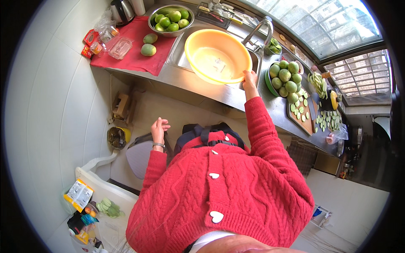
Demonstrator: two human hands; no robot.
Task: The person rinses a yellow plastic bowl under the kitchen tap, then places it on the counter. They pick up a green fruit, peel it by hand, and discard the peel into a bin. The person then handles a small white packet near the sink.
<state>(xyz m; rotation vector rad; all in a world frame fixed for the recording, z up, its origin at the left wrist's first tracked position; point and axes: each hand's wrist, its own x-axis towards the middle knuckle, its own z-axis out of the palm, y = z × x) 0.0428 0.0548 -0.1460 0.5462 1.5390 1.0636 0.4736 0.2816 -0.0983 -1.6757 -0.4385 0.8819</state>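
Note:
My right hand (250, 79) grips the near right rim of a large yellow plastic basin (205, 57). The basin rests over the stainless-steel sink (181, 53), slightly tilted, with only a faint printed mark visible on its bottom. Below the counter's edge, at my left side, my left hand (159, 129) hangs free with its fingers apart. Behind the basin's right side rises a curved metal faucet (269, 30). To the right of my right hand stands a green bowl (271, 83) heaped with round green fruits (284, 75).
A steel bowl (152, 27) of green fruits stands left of the sink, near two loose fruits (148, 50) on a red cloth (133, 34). Rightward lie a cutting board (295, 119) with green slices and a knife (313, 107). A stool (140, 158) and yellow bin (127, 136) are on the floor.

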